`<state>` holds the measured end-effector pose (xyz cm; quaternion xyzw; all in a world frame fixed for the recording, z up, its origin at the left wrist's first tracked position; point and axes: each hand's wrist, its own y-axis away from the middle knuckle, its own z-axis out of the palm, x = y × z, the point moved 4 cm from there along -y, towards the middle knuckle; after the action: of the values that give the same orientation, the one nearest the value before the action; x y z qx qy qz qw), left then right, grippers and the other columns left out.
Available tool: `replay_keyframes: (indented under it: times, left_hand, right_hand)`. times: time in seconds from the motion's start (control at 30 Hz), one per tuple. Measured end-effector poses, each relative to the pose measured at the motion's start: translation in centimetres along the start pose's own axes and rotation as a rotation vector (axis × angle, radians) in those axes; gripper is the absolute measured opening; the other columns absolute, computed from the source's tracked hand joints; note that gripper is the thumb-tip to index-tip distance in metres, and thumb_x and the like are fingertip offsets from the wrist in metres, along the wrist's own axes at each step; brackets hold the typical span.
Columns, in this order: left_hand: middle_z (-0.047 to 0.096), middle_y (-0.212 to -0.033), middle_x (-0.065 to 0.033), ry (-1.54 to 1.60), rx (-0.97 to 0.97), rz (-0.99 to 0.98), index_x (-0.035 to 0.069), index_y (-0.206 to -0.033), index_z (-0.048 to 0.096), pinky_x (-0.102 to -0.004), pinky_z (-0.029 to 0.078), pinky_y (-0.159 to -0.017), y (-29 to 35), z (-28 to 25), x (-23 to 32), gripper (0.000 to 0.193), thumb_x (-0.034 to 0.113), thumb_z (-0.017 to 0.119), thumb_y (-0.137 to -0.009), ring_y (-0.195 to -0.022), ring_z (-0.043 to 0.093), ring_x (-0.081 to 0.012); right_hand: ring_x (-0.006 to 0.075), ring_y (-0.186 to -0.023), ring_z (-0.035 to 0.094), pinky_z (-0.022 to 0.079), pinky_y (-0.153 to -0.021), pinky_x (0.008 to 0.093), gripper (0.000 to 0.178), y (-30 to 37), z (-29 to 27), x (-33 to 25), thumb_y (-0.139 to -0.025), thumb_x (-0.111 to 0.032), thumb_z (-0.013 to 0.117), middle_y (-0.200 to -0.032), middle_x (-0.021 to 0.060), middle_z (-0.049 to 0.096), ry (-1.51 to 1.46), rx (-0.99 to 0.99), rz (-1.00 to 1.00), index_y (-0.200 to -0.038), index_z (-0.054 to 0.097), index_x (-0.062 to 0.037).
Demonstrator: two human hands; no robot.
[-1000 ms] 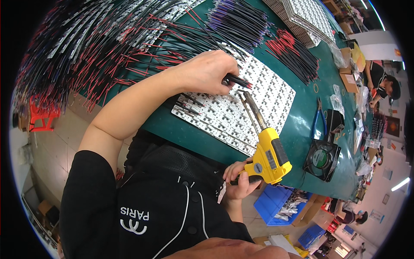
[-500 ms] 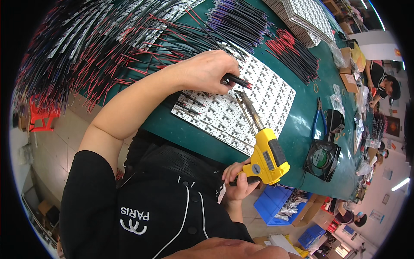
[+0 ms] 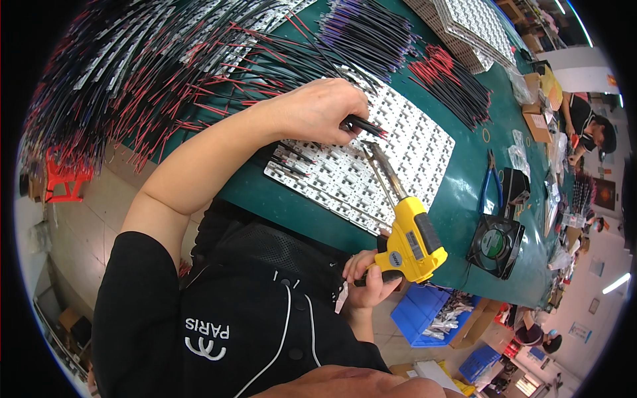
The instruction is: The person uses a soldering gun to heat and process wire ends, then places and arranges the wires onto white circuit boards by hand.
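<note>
My left hand [image 3: 325,111] is closed round a bundle of black wires [image 3: 367,126] with red ends, over a white panel of small circuit boards [image 3: 391,142]. The wire ends point right. In my right hand [image 3: 373,278], at the table's near edge, is the grip of a yellow soldering gun [image 3: 413,242]. Its long metal tip and a thin feed tube reach up over the panel, close below the wire ends; whether they touch I cannot tell. A few short dark wires [image 3: 290,166] lie on the panel's left part.
Masses of black and red wires [image 3: 152,86] cover the left of the green table [image 3: 458,199]. Beyond the panel lie wire bundles [image 3: 454,86] and stacked panels [image 3: 474,30]. Blue-handled pliers [image 3: 491,182] and a black fan [image 3: 495,245] sit at right. Below is a blue bin [image 3: 418,315]. Co-workers sit farther right.
The soldering gun has shifted very slightly, its tip a little lower and to the right. My left hand and the wires have hardly moved.
</note>
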<state>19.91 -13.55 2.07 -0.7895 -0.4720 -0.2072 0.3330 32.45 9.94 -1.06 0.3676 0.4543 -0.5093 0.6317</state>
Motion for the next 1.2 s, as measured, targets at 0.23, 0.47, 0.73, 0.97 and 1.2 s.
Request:
replay_keyframes:
  times: [0.23, 0.47, 0.73, 0.97, 1.2]
  left_hand:
    - [0.054, -0.072, -0.0138, -0.015, -0.038, -0.021, -0.004, -0.072, 0.057, -0.0378, 0.044, -0.063, -0.1, -0.1, 0.1, 0.014, 0.007, 0.065, -0.07, -0.07, 0.056, -0.0323]
    - [0.054, -0.075, -0.0151, -0.165, 0.431, -0.045, -0.003, -0.092, 0.058, -0.036, 0.044, -0.064, -0.4, -3.7, -0.4, 0.013, 0.007, 0.061, -0.084, -0.073, 0.055, -0.033]
    - [0.058, -0.079, -0.0115, -0.13, 0.09, -0.055, -0.002, -0.082, 0.064, -0.0378, 0.045, -0.066, -0.1, -1.6, -0.1, 0.019, 0.01, 0.072, -0.069, -0.075, 0.058, -0.0305]
    - [0.057, -0.078, -0.012, -0.148, 0.009, -0.119, -0.002, -0.082, 0.064, -0.0394, 0.044, -0.067, -0.3, -1.2, -0.5, 0.019, 0.011, 0.071, -0.069, -0.076, 0.057, -0.0322]
    - [0.057, -0.078, -0.0124, -0.134, 0.003, -0.113, -0.002, -0.082, 0.063, -0.0396, 0.044, -0.068, -0.3, -1.1, -0.6, 0.018, 0.011, 0.07, -0.071, -0.076, 0.057, -0.0322]
  right_hand:
    - [0.0132, -0.04, 0.04, 0.038, -0.038, 0.0267, 0.056, -0.4, -0.3, -0.5, -0.087, -0.017, 0.049, -0.052, 0.0048, 0.04, -0.061, 0.018, -0.045, -0.128, 0.024, 0.0105]
    - [0.0137, -0.044, 0.041, 0.04, -0.042, 0.0261, 0.062, -1.1, 0.0, -0.4, -0.086, -0.018, 0.057, -0.054, 0.0048, 0.042, -0.166, 0.027, -0.027, -0.13, 0.024, 0.0091]
    - [0.0126, -0.037, 0.038, 0.038, -0.035, 0.025, 0.057, -2.0, 0.7, -0.2, -0.085, -0.019, 0.051, -0.05, 0.0045, 0.038, -0.061, 0.043, -0.031, -0.125, 0.028, 0.0141]
    - [0.0121, -0.038, 0.038, 0.037, -0.036, 0.0251, 0.058, -1.8, 0.7, 0.0, -0.084, -0.019, 0.052, -0.051, 0.0046, 0.039, -0.032, 0.089, -0.013, -0.125, 0.029, 0.0147]
    - [0.0126, -0.047, 0.042, 0.042, -0.041, 0.0256, 0.059, -1.4, -0.1, 1.1, -0.085, -0.008, 0.054, -0.078, 0.0154, 0.053, -0.185, -0.053, 0.043, -0.132, 0.022, 0.0063]
